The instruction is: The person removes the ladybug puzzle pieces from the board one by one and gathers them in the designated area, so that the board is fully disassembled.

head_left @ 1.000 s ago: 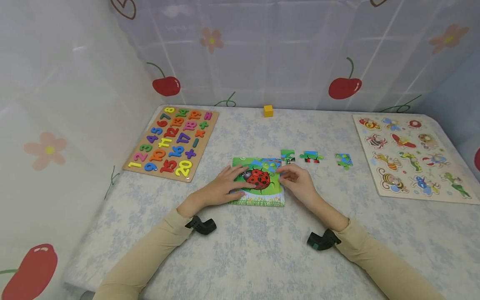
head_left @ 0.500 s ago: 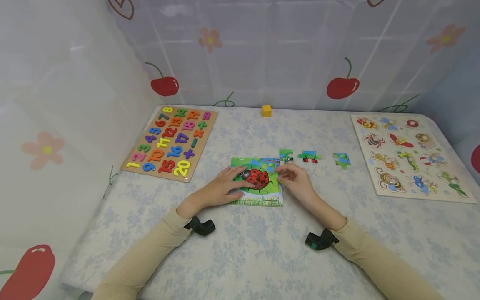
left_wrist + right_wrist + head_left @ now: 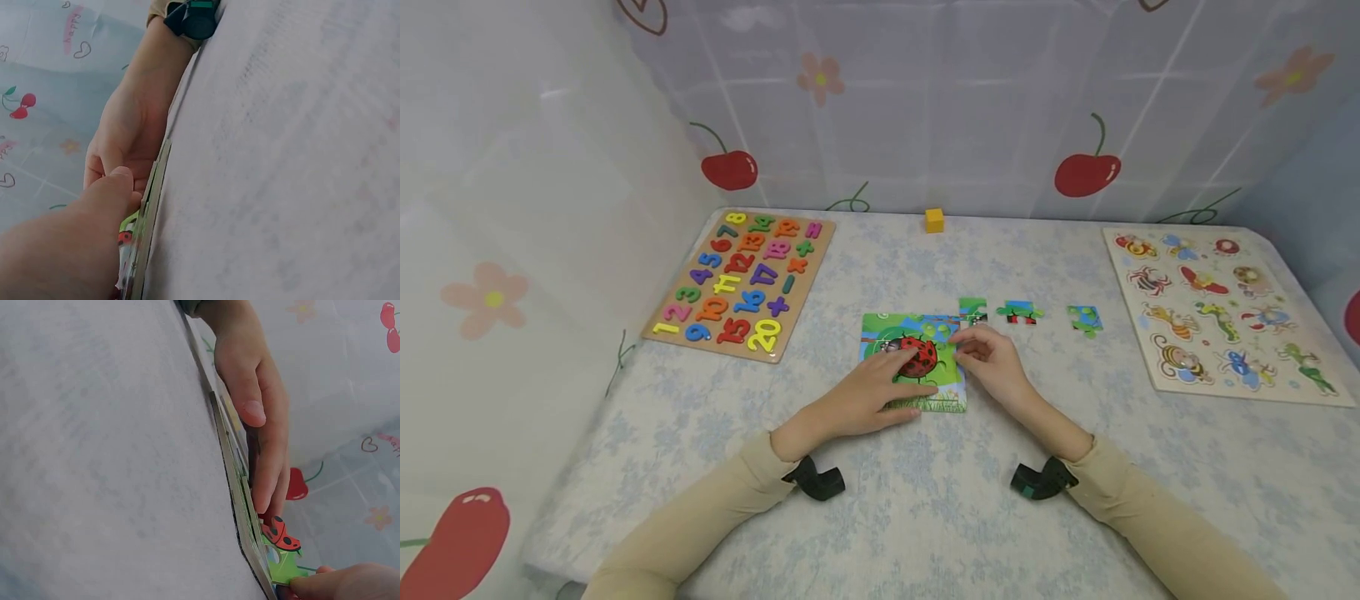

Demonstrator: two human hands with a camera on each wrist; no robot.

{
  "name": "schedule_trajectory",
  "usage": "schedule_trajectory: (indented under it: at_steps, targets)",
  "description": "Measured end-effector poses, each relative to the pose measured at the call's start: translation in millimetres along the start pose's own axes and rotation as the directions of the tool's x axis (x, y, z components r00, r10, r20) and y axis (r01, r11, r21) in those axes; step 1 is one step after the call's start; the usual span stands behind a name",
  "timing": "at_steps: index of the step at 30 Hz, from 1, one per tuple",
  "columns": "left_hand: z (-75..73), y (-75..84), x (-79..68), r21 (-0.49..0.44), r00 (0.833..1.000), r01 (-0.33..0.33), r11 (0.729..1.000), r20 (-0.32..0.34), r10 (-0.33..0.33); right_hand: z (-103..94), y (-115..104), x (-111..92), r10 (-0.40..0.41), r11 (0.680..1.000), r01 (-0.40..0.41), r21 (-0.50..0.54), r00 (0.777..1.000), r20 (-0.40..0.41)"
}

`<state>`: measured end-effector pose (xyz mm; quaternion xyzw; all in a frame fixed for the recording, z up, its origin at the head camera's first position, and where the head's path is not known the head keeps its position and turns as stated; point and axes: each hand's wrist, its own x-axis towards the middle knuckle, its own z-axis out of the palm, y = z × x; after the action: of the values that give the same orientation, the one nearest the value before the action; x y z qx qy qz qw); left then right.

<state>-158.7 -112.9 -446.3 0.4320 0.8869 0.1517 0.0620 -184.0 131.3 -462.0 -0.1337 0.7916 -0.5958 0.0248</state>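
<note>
A: Changed?

B: Left hand (image 3: 872, 396) slid nearer the person and rightward; fingers spread over ladybug board (image 3: 951, 406), mid-table. Right hand (image 3: 1000, 369) unmoved at its right edge, pinching tilted piece (image 3: 284, 540).

A: Contents?

B: Ladybug board: picture pieces (image 3: 880, 323). Three loose pieces (image 3: 1019, 309) outside. Number board (image 3: 799, 289): numerals (image 3: 688, 295), signs (image 3: 777, 307). Cream board (image 3: 1285, 392): insect figures (image 3: 1202, 282).
</note>
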Motion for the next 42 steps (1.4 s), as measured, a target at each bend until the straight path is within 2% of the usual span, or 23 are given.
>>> schedule_trajectory:
  at_steps: [5,14,20,23,26,32,39,42]
  targets:
    - [2.9,-0.6,-0.9,-0.032,1.000,0.030,0.999,0.007,-0.030,-0.1,-1,0,-0.015,1.000,0.015,-0.003,1.000,-0.003]
    - [3.2,-4.0,-2.2,-0.003,1.000,-0.009,1.000,0.011,0.009,0.2,-1,-1,-0.011,1.000,0.012,0.013,1.000,-0.022]
    - [2.2,-3.0,-2.6,0.005,0.999,0.013,1.000,0.050,-0.013,-2.2,-2,1,0.054,0.996,-0.050,0.076,0.997,-0.053]
    - [3.5,-3.7,-2.2,0.019,0.999,0.007,1.000,0.043,-0.008,-6.1,-5,1,0.104,0.991,-0.098,0.087,0.992,-0.075]
    - [5.0,-4.6,-2.3,0.030,1.000,-0.001,1.000,0.021,0.001,-12.6,-8,2,0.184,0.982,-0.177,0.069,0.976,-0.115]
    - [9.1,-7.0,-4.4,0.030,1.000,-0.018,0.999,-0.002,0.018,-44.7,-7,-9,0.312,0.950,-0.312,0.034,0.930,-0.192]
    - [8.9,-7.0,-2.8,0.007,0.999,-0.028,1.000,-0.026,0.028,-105.0,3,-37,0.337,0.932,-0.363,-0.017,0.882,-0.330]
    - [8.6,-7.3,-3.6,0.003,0.999,-0.025,1.000,-0.026,0.025,-123.8,5,-47,0.342,0.921,-0.387,-0.053,0.864,-0.370]
